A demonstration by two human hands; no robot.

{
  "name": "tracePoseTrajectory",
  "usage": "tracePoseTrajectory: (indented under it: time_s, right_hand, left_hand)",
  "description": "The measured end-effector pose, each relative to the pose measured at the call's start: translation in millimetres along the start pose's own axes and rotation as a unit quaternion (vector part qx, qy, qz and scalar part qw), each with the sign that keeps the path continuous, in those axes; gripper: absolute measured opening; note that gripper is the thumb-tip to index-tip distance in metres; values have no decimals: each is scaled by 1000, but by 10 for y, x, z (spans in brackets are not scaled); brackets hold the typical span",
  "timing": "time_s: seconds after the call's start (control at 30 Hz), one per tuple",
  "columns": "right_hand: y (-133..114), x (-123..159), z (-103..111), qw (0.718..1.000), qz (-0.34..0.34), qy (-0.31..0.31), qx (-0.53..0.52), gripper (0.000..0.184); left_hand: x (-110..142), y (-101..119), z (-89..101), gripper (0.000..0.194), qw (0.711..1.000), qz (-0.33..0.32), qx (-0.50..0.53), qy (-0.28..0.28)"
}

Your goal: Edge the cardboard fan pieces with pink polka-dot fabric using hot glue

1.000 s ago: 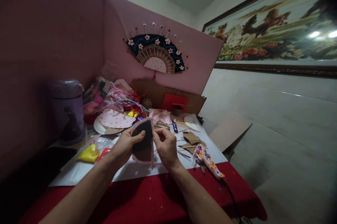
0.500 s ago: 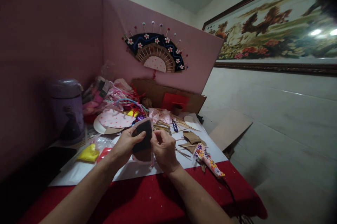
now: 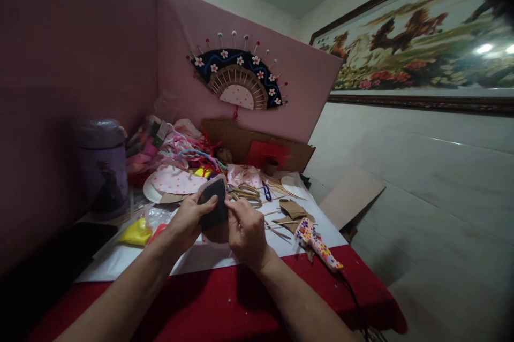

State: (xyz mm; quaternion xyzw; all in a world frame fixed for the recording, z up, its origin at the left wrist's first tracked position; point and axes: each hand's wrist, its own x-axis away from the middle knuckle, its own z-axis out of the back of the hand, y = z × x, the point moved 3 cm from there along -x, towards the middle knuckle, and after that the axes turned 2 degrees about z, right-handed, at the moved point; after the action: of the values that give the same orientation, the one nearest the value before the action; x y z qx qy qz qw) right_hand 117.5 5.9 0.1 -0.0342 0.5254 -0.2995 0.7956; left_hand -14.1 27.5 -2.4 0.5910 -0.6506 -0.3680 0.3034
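Note:
In front of me my left hand [image 3: 189, 219] holds up a flat dark panel [image 3: 214, 204] by its left side, the thumb pressed on its face. The panel has a pale pink cloth edge along the top and a brown lower part. At its right edge my right hand [image 3: 246, 228] is closed, thumb and forefinger pinching the pink border. Just behind the panel lie scissors [image 3: 249, 196], their blades partly hidden. To the right of my right hand are torn brown cardboard pieces [image 3: 292, 208] and a flower-patterned glue gun [image 3: 319, 245] with a black cord.
A white sheet [image 3: 201, 261] covers part of the red tablecloth [image 3: 209, 299]. Behind lie dotted pink cloth [image 3: 176, 180], a blue cutter [image 3: 266, 192] and tangled craft cords [image 3: 188, 152]. A lilac canister [image 3: 102, 171] stands left. A decorated fan [image 3: 236, 77] hangs on the pink board.
Both hands have moved slightly left and up with the panel. The right fingers now sit higher on its right edge, and more of the scissors shows.

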Motion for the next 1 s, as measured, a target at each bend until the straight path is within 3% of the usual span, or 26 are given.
tracePoseTrajectory:
  time_s: [0.07, 0.17, 0.27, 0.37, 0.43, 0.63, 1.0]
  right_hand:
    - [10, -6, 47, 998, -27, 40, -28, 22]
    - [153, -22, 93, 970, -168, 139, -104, 22]
    - [329, -44, -18, 913, -319, 94, -235, 37]
    - [396, -50, -139, 854, -392, 34, -339, 43]
    - [385, -51, -169, 851, -385, 23, -357, 43]
    - [307, -61, -168, 914, -261, 21, -309, 45]
    - [319, -25, -199, 914, -257, 1, -314, 57]
  left_hand:
    - [4, 12, 2, 45, 1000, 12, 17, 6]
    - [19, 34, -17, 48, 999, 24, 32, -12]
    - [21, 28, -28, 44, 998, 38, 35, -46]
    - [9, -6, -9, 32, 996, 59, 27, -58]
    - [1, -20, 12, 29, 997, 61, 25, -48]
    - [5, -39, 9, 26, 998, 47, 25, -44]
    - [1, -33, 10, 29, 997, 48, 42, -38]
